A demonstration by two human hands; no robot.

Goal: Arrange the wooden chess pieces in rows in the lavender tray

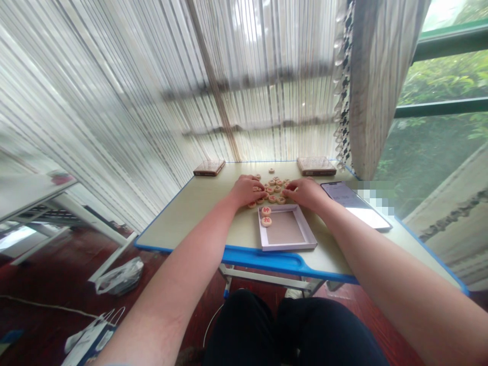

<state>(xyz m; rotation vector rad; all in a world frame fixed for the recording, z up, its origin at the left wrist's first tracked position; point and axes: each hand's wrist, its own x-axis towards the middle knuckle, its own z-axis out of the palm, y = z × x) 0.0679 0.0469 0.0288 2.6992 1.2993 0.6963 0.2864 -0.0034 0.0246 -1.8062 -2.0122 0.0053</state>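
Note:
Several round wooden xiangqi pieces with red characters [272, 199] lie in a loose cluster on the desk. At the cluster's left side is my left hand [246, 190], its thumb and fingers apart over the pieces, fingertips touching or nearly touching some. From the right, my right hand [307, 193] reaches to the cluster with thumb and fingers slightly apart; its fingertips are close to pieces, and I cannot tell whether one is touched. Nearer to me stands a shallow white box tray [309, 235]. Two pieces lie along its left side: one marked 帥 [266, 211], another marked 相 [266, 221].
Two brown flat boxes sit at the back of the desk, one left [209, 168] and one right [316, 166]. A phone-like device [356, 206] lies beside my right forearm. The desk has a blue edge [263, 258]. Striped curtains [267, 122] hang behind it.

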